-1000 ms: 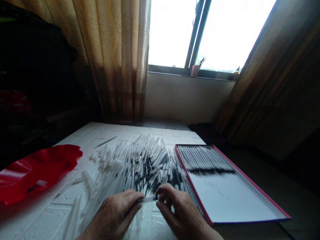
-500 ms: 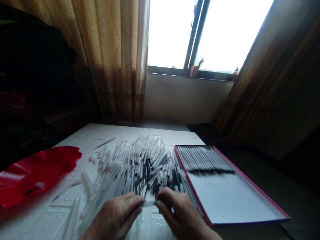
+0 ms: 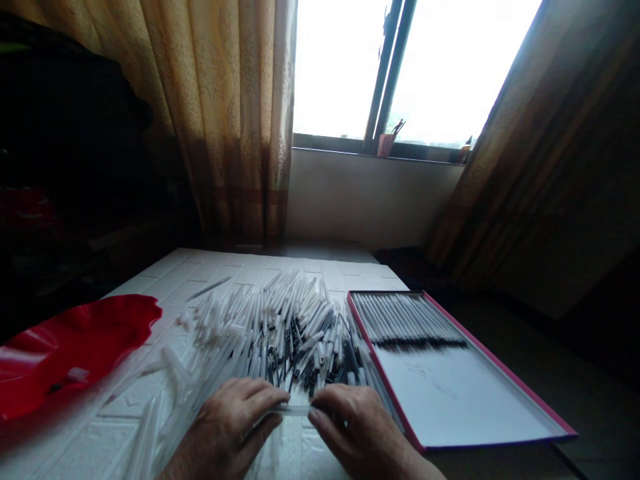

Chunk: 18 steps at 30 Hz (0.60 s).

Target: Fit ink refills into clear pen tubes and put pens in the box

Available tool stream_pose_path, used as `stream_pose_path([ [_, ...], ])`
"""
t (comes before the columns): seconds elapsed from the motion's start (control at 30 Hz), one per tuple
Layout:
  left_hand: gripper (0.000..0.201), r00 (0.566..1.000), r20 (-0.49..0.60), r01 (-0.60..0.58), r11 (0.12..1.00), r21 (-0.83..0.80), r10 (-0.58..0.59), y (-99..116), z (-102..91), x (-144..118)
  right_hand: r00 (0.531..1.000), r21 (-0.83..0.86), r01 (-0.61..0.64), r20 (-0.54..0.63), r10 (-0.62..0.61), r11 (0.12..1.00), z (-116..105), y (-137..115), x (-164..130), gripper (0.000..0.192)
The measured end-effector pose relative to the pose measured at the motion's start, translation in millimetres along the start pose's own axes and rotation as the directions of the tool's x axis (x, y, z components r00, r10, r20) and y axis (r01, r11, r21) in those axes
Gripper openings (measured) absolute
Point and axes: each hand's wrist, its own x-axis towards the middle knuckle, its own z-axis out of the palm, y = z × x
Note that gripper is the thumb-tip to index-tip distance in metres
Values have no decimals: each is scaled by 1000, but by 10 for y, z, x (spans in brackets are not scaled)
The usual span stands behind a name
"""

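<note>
Red dish (image 3: 75, 347) sits out at nine o'clock on the white table (image 3: 210, 267). Centre stage, the left hand (image 3: 227, 430) and right hand (image 3: 357, 433) pinch one clear pen tube (image 3: 293, 411) between fingertips, at six o'clock. A big heap of pens (image 3: 280, 333) lies unsorted at twelve; at three o'clock the pink-edged tray (image 3: 500, 380) holds just one row, mostly unfilled.

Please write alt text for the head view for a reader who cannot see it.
A left hand and a right hand together hold one clear tube above a white table, just in front of a pile of pen parts. A pink-edged tray with a row of refills lies right, a red dish left.
</note>
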Motion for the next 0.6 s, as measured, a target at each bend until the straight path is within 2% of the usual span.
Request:
stream_pose_path([
  [0.07, 30, 987, -162, 24, 997, 69, -13, -66, -29, 7, 995, 33, -65, -78, 68, 997, -49, 35, 16, 28],
  [0.13, 33, 957, -282, 84, 995, 46, -68, -120, -54, 17, 970, 105, -138, -185, 156, 985, -102, 75, 29, 36],
  [0.2, 28, 934, -304, 164, 982, -96, -186, -139, -51, 26, 941, 194, -168, -260, 216, 966, -131, 93, 34, 39],
  [0.23, 26, 929, -269, 206, 958, -198, -256, -132, -38, 31, 936, 232, -165, -270, 226, 959, -128, 87, 33, 39],
  [0.3, 31, 915, -118, 305, 852, -425, -386, -89, 1, 47, 953, 257, -125, -238, 188, 958, -78, 52, 26, 36],
  [0.4, 50, 843, 93, 438, 577, -689, -529, 19, 40, 93, 986, 133, 27, -166, -5, 991, 101, -11, 10, 29],
  [0.5, 56, 736, 182, 479, 311, -821, -652, 131, 16, 145, 981, -21, 175, -85, -176, 984, 333, -19, -3, 15],
  [0.6, 49, 683, 241, 466, 156, -871, -690, 209, -40, 172, 968, -79, 244, 71, -239, 966, 502, 7, -9, 12],
])
